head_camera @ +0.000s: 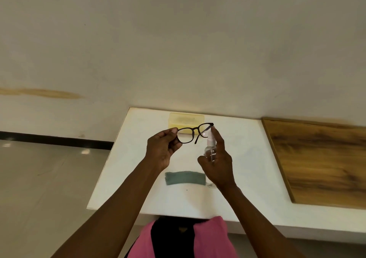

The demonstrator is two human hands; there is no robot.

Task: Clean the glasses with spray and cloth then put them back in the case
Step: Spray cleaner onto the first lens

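Dark-framed glasses [193, 132] hang in the air above the white table [247, 158], and my left hand [161, 148] pinches them at their left end. My right hand [218, 161] grips a small clear spray bottle [210, 147] upright, index finger on its white pump head, nozzle close to the right lens. A grey-green cloth [185, 178] lies flat on the table below both hands. The pale yellow translucent case [186, 119] sits at the table's far edge, partly behind the glasses.
A small clear cap [211, 185] lies on the table by the cloth's right end, half hidden by my wrist. A wooden board [320, 162] covers the surface to the right. The wall stands right behind the table, tiled floor to the left.
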